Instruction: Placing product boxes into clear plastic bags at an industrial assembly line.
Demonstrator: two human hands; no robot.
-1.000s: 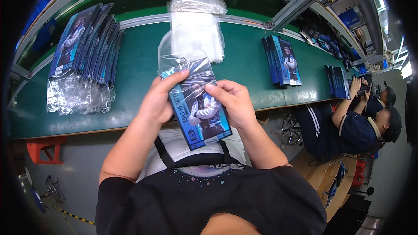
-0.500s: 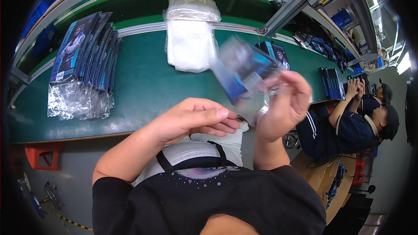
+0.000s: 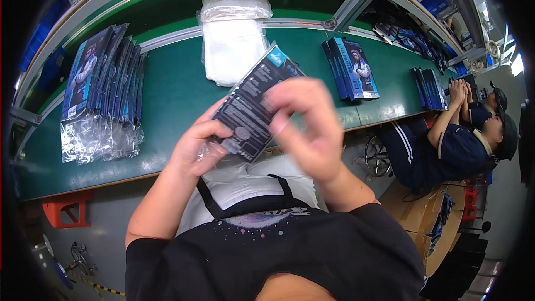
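Note:
A flat dark box [image 3: 251,108] in a clear plastic bag is tilted in front of me, its back with pale print and a blue corner turned up. My left hand [image 3: 198,147] grips its lower left end, thumb on top, with loose clear film bunched at the fingers. Over the box's right edge is my right hand [image 3: 309,125], its fingers bent and smeared by motion. Whether it pinches the box or film there cannot be made out. Behind the box lies a stack of clear plastic bags [image 3: 231,50] on the green table.
At left, several bagged boxes [image 3: 103,78] lean in a row on the green table [image 3: 167,100]. A few unbagged boxes [image 3: 351,69] stand at right, with more farther along. Co-workers [image 3: 468,139] sit at right. A red stool [image 3: 67,209] and an open carton [image 3: 412,212] are below.
The bagged box has come left and down from my right hand to between both hands. My left hand has closed on it. My right hand has moved left.

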